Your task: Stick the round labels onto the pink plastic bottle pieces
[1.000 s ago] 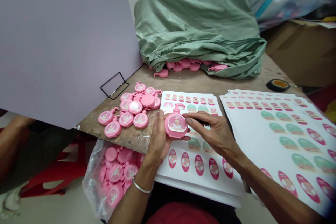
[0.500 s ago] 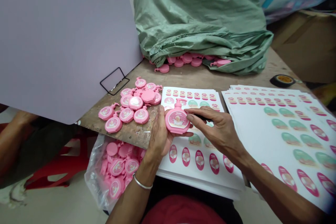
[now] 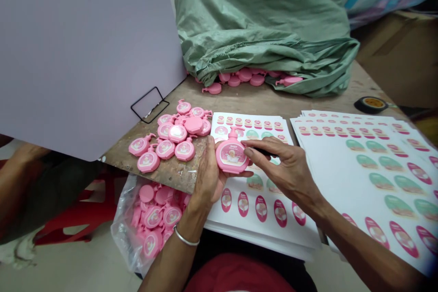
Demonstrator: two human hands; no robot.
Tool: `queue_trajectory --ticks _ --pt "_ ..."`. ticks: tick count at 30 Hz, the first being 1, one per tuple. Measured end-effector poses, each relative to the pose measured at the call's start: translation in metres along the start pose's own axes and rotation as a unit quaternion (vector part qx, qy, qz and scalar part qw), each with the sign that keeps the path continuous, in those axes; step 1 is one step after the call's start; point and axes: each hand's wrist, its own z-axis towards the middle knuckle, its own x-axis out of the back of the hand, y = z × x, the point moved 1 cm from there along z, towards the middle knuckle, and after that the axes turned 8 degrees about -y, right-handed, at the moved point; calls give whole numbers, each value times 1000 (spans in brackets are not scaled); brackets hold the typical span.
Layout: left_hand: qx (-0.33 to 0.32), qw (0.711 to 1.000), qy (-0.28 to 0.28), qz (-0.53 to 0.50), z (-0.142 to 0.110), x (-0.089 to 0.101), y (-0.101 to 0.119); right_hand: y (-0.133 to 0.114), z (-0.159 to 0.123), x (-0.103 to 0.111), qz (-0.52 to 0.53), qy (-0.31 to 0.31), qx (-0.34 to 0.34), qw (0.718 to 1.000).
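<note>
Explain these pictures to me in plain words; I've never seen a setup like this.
There is no machine here: a person works with two bare hands. One camera, worn on the head, looks forward and down.

The left hand holds a pink bottle with a pump top and a picture label. The right hand has its thumb and forefinger at the bottle's edge.

On the table lie a pile of similar bottles, two stacks of sticker sheets, a roll of tape and a green sack with more pink pieces at its mouth. Below the table edge, a clear bag holds more bottles.
</note>
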Motion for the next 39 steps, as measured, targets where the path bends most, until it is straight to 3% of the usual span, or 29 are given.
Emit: queue_trajectory --ticks 16,21,25,29,32,34,37,39 --pt "-7 999 -39 -11 -1 -1 6 0 3 0 -7 11 6 1000" --pt "-32 997 -64 27 -6 -4 11 -1 4 -1 -13 5 9 1000" --pt "-17 993 -86 76 -10 -6 15 -1 3 -1 -23 3 15 1000" --pt "-6 990 -103 93 -10 1 14 7 4 6 -124 -9 37 991" --pt "10 991 -112 79 -10 4 9 12 8 11 -210 42 12 977" --pt "26 989 -131 65 -12 3 4 15 11 7 -155 31 -22 987" --pt "41 985 -158 58 -19 3 -4 22 17 -7 -59 -45 -49 996" --pt "56 985 -150 69 -25 12 -5 34 23 -13 -57 -43 -65 995"
